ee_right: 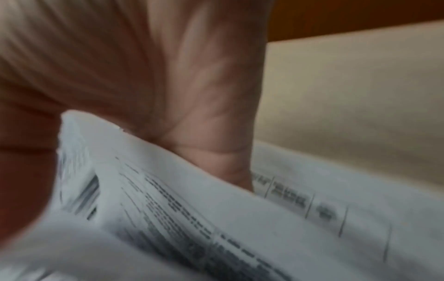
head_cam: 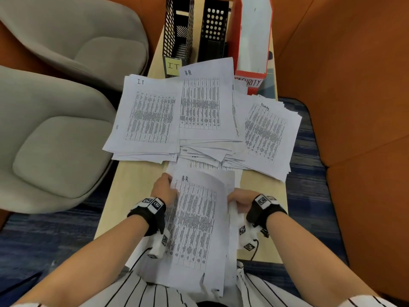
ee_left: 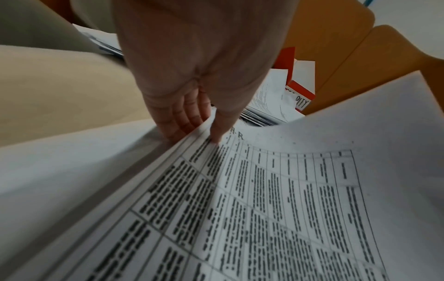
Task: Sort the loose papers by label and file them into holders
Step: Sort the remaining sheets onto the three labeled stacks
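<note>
Three sorted piles mid-frame on counter [head_cam: 132,169]: IT pile [head_cam: 148,116], HR pile [head_cam: 203,103], Security pile [head_cam: 269,134]. Three holders [head_cam: 213,29] at top. Left hand [head_cam: 163,189] and right hand [head_cam: 240,199] both pinch one held stack [head_cam: 199,222], bottom centre, top sheet HR.

White papers [head_cam: 200,220] are printed with black tables. 2 black perforated holders [head_cam: 177,27] are seen beside 1 red holder [head_cam: 250,76]. A black-and-white pinstriped shirt [head_cam: 141,291] is worn; blue carpet [head_cam: 44,240] is patterned.
</note>
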A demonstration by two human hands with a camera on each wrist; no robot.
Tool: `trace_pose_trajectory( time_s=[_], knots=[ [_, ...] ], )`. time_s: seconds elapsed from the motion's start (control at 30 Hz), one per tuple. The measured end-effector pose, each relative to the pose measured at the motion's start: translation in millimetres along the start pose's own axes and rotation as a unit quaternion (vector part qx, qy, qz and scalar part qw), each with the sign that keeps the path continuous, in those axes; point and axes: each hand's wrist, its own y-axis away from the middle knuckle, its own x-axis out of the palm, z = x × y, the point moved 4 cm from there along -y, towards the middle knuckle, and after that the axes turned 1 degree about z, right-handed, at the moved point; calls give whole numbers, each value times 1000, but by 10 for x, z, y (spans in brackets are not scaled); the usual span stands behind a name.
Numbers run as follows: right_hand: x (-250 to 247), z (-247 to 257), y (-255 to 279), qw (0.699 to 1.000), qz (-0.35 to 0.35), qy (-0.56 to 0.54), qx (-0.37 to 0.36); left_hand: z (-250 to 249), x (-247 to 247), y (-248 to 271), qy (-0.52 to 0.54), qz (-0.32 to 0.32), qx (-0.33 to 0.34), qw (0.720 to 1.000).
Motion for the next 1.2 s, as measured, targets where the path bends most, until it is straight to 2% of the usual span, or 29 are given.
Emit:
trace_pose_trajectory(
  time_s=[0.03, 0.1, 0.13, 0.17, 0.2, 0.23, 0.27, 0.3, 0.33, 0.37, 0.4, 0.47, 0.57, 0.63, 0.67, 0.7, 0.77, 0.83, 0.87, 0.9, 0.97, 1.0, 1.1, 1.2],
  knots=[
    [100, 72, 94, 992, 31, -121, -31, 15, -4, -3, 5, 0, -4, 1000],
    [210, 174, 170, 943, 107, -304, -85, 27, -19, 8, 10, -11, -13, 1000],
    [266, 230, 240, 920, 148, -347, -108, 39, -18, 8, 15, -20, -23, 999],
    [292, 261, 262, 914, 172, -347, -117, 65, -10, -1, 28, -28, -41, 998],
    [290, 251, 211, 925, 182, -315, -108, 90, -8, -3, 55, -32, -66, 996],
    [303, 264, 183, 949, 170, -248, -90, 110, -4, -3, 87, -37, -91, 991],
    [282, 263, 97, 978, 123, -146, -79, 123, 3, -11, 117, -36, -110, 986],
    [234, 278, 18, 994, 63, -43, -76, 108, 8, -20, 141, -28, -114, 983],
    [152, 304, -39, 996, -27, 39, -78, 68, 11, -19, 163, -14, -107, 981],
    [79, 356, -33, 989, -102, 65, -88, 27, 5, -20, 189, -4, -92, 978],
    [23, 393, -39, 986, -129, 22, -103, -36, -31, -5, 220, -5, -78, 972],
    [-21, 528, 26, 975, -118, -122, -145, -93, -109, -6, 267, 1, -69, 961],
    [-225, 746, 196, 914, -170, -288, -231, -169, -191, 22, 277, 88, -25, 957],
    [-300, 842, 259, 878, -118, -368, -282, -246, -311, 37, 261, 79, 10, 962],
    [-294, 850, 268, 881, -75, -374, -281, -289, -395, 25, 277, 53, 29, 959],
    [-274, 802, 247, 909, -47, -335, -244, -312, -495, -10, 303, 18, 38, 952],
    [-170, 583, 193, 980, 4, -160, -114, -413, -707, -47, 371, -28, 31, 928],
    [-74, 399, 136, 994, 55, -81, -41, -511, -806, -150, 402, -6, 39, 915],
    [-76, 387, 103, 993, 39, -100, -50, -540, -824, -213, 395, 9, 34, 918],
    [-129, 435, 93, 988, -12, -135, -77, -528, -821, -287, 378, 24, 16, 925],
    [-361, 628, 111, 958, -152, -202, -137, -488, -751, -319, 368, 53, -50, 927],
    [-487, 746, 121, 944, -196, -219, -153, -444, -678, -318, 353, 74, -85, 929],
    [-782, 1160, 175, 913, -240, -279, -174, -284, -367, -190, 211, 164, -168, 949],
    [-957, 1405, 202, 874, -227, -373, -214, -179, -116, -118, 78, 216, -135, 964]
  ],
)
